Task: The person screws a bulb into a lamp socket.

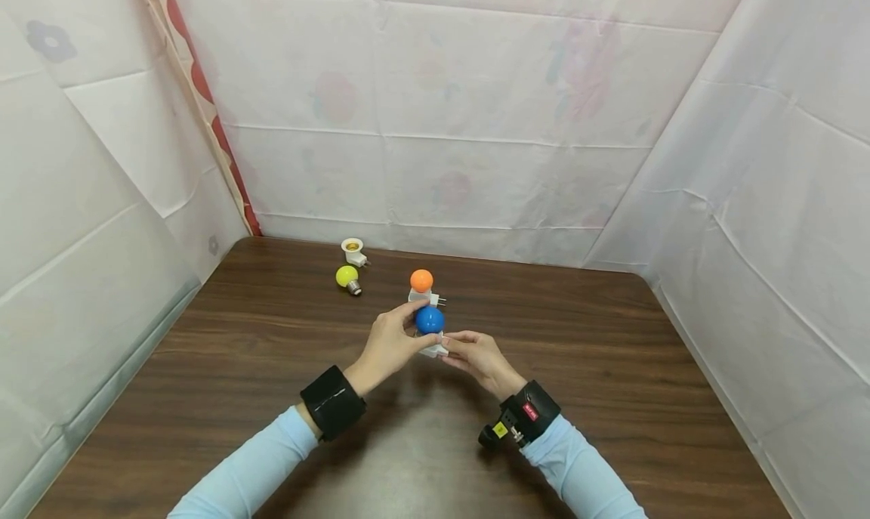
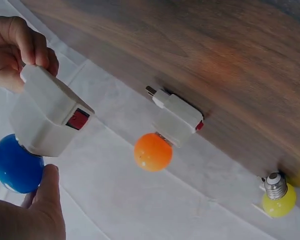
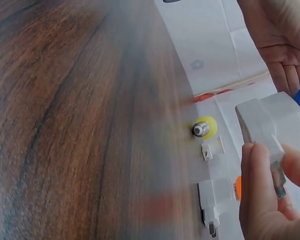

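My left hand [image 1: 389, 347] holds a blue light bulb [image 1: 430, 320] between thumb and fingers. The bulb is seated in a white plug-in lamp socket [image 2: 50, 110] with a red switch. My right hand [image 1: 481, 359] pinches that socket at its plug end, and a metal prong shows between the fingers in the right wrist view. Both things are held up off the table. Just behind them, an orange bulb [image 1: 421, 280] sits in another white socket [image 2: 177, 120], which stands on the table with its prongs pointing right.
To the left, a yellow bulb [image 1: 347, 276] lies on its side, its metal screw base [image 1: 354, 287] bare. Behind it stands a white socket [image 1: 353, 251] without a bulb. White sheets [image 1: 421, 111] hang behind and beside the brown wooden table [image 1: 578, 315].
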`<control>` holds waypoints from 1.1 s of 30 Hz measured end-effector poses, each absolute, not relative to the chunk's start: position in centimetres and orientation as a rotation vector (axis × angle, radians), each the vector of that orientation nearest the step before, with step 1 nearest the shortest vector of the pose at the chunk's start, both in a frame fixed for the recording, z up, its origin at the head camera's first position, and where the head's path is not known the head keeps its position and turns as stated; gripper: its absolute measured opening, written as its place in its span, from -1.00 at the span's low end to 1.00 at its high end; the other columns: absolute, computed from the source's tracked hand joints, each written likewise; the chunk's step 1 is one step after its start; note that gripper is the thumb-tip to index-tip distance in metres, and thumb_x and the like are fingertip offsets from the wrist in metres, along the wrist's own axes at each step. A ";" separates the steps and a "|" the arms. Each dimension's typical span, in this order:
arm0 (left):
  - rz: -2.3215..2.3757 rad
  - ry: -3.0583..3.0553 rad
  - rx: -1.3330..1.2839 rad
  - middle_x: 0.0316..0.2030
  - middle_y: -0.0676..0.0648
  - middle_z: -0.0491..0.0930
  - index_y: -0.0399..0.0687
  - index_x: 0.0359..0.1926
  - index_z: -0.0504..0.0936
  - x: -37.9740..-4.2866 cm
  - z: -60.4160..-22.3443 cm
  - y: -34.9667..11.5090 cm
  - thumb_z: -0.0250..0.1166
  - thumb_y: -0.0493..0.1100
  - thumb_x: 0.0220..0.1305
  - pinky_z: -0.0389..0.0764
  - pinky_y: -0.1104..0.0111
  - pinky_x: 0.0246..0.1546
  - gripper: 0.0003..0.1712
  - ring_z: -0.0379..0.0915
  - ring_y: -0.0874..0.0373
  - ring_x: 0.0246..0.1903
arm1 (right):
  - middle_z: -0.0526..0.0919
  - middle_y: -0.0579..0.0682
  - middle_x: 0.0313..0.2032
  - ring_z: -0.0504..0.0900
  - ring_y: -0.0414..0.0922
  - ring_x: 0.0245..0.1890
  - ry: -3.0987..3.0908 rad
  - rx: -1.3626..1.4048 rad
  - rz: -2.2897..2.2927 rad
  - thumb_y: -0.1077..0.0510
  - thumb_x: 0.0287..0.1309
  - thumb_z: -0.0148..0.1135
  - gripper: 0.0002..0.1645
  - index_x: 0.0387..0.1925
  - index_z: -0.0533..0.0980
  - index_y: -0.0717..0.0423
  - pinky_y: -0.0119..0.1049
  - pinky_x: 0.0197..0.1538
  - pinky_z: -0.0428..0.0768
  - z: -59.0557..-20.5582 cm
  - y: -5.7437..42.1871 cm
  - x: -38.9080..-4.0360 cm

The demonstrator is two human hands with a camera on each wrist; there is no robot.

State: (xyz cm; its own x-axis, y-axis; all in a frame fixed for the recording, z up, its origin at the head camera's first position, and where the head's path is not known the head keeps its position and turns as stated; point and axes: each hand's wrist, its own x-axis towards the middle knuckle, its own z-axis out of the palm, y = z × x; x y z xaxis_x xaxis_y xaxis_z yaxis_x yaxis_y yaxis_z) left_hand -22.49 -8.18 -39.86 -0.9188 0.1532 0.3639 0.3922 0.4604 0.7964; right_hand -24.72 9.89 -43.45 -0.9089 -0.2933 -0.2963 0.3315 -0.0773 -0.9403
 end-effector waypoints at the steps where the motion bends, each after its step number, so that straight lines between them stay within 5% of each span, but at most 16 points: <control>1: -1.433 -2.462 -0.470 -0.01 -0.19 0.57 -0.18 0.11 0.49 -22.5 -39.8 -8.1 0.46 -0.14 -0.08 0.61 0.24 -0.14 -0.33 0.60 0.03 -0.14 | 0.62 0.06 -0.24 0.66 -0.14 -0.27 1.787 0.043 -2.042 0.20 0.11 0.23 -0.57 -0.03 0.45 0.40 -0.27 -0.07 0.60 -43.5 9.9 -24.7; 16: -1.478 -2.507 -0.543 -0.05 -0.14 0.60 -0.15 0.07 0.52 -22.8 -40.0 -8.9 0.42 -0.10 -0.02 0.62 0.31 -0.17 -0.41 0.60 0.10 -0.14 | 0.66 0.06 -0.19 0.67 -0.14 -0.28 1.779 -0.005 -1.972 0.17 0.05 0.29 -0.51 -0.02 0.48 0.39 -0.22 -0.07 0.60 -43.4 10.5 -24.8; 27: -1.517 -2.591 -0.643 -0.04 -0.22 0.58 -0.09 0.03 0.55 -22.9 -40.0 -9.7 0.44 -0.15 -0.04 0.62 0.13 -0.16 -0.46 0.57 -0.07 -0.09 | 0.65 0.07 -0.24 0.66 -0.13 -0.30 1.732 -0.018 -1.947 0.24 0.06 0.27 -0.53 -0.01 0.47 0.44 -0.25 -0.11 0.62 -43.8 10.5 -24.6; 33: -1.534 -2.605 -0.598 -0.03 -0.19 0.58 -0.07 0.04 0.54 -22.8 -40.6 -10.0 0.43 -0.11 -0.04 0.63 0.21 -0.17 -0.45 0.57 -0.04 -0.09 | 0.61 0.10 -0.20 0.66 -0.14 -0.29 1.806 -0.109 -1.871 0.21 0.11 0.23 -0.56 -0.02 0.46 0.42 -0.25 -0.09 0.61 -44.2 10.4 -24.9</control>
